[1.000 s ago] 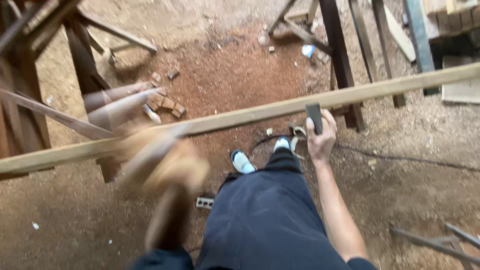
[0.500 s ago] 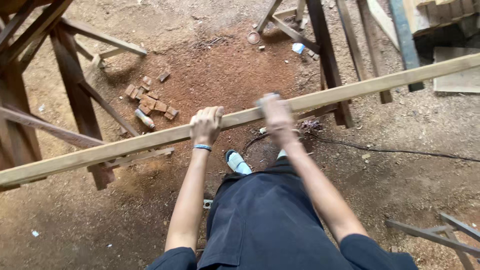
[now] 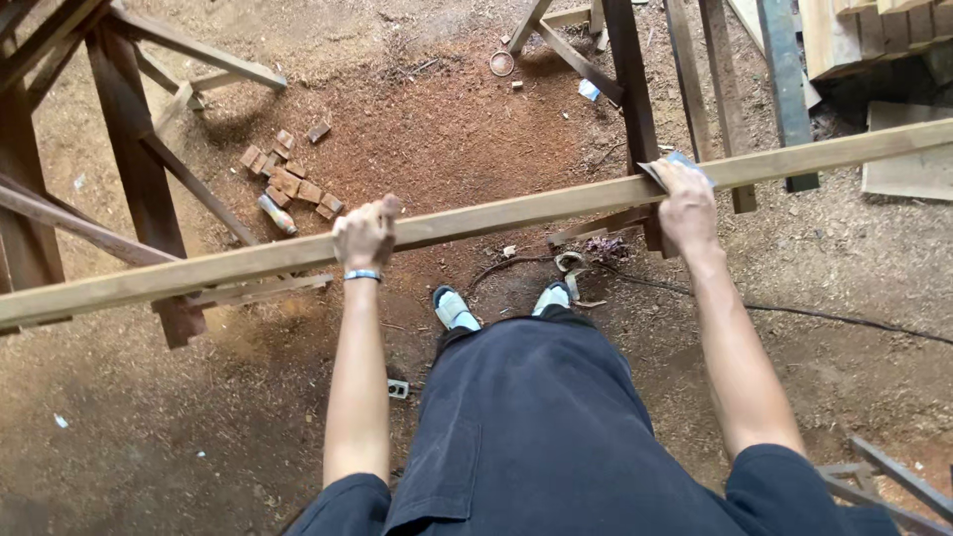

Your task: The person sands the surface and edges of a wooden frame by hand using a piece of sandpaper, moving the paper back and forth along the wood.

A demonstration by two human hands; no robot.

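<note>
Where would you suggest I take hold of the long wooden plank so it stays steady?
Grip the long wooden plank from the near side, hands curled over its top edge. It is long, narrow and runs across the view, so hold it spread apart, as the left hand and right hand do.

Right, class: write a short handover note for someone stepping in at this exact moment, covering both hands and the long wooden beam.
Left hand: gripping the long wooden beam, fingers wrapped over it.
Right hand: pressing a sheet of sandpaper flat on the beam's top face, further right.
Beam: lying across dark wooden trestles, sawdust on the ground below.
Done: cannot tell how much is sanded.
Left: probably the rest of the beam.
</note>
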